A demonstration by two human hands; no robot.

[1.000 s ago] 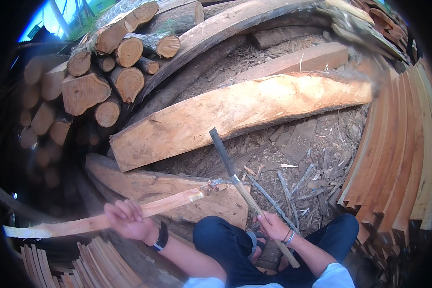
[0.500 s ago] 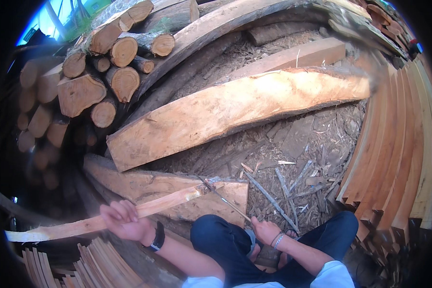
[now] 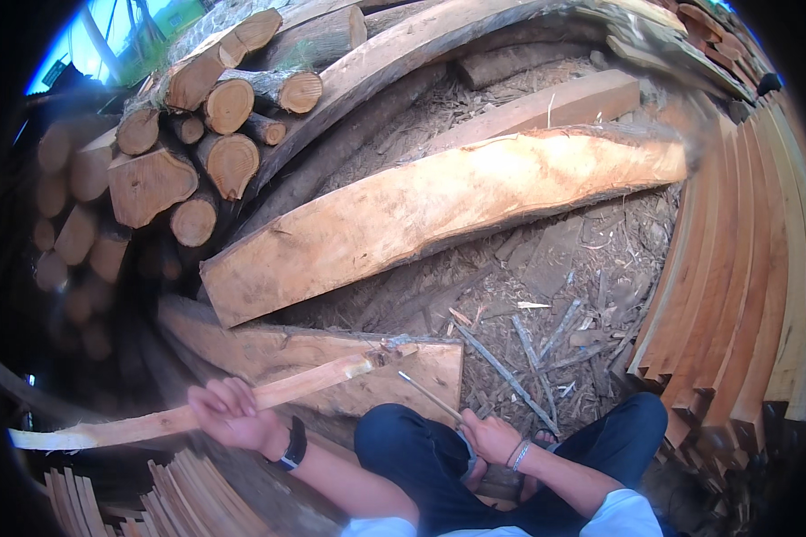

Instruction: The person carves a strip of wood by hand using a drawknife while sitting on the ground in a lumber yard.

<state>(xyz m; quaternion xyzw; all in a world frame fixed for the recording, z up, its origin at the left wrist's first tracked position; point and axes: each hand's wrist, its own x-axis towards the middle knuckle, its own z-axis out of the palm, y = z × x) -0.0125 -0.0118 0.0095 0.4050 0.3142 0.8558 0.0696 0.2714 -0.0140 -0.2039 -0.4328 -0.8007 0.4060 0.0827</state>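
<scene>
My left hand, with a dark watch on its wrist, is closed around a long pale strip of wood. The strip slopes up from the left edge, and its frayed, darker far end lies over a sawn slab. My right hand, a bracelet at its wrist, grips a long slim tool near my knee. The tool points up and left, its pale tip a little apart from the strip's far end. Its exact kind cannot be made out.
A large curved plank lies across the middle. Cut logs are piled at upper left. Stacked boards line the right side, and thin slats stand at lower left. Loose sticks and wood chips litter the ground.
The slim tool has come away from the strip's far end, swinging down and toward me. My right hand has shifted slightly left and down. My left hand stays on the strip.
</scene>
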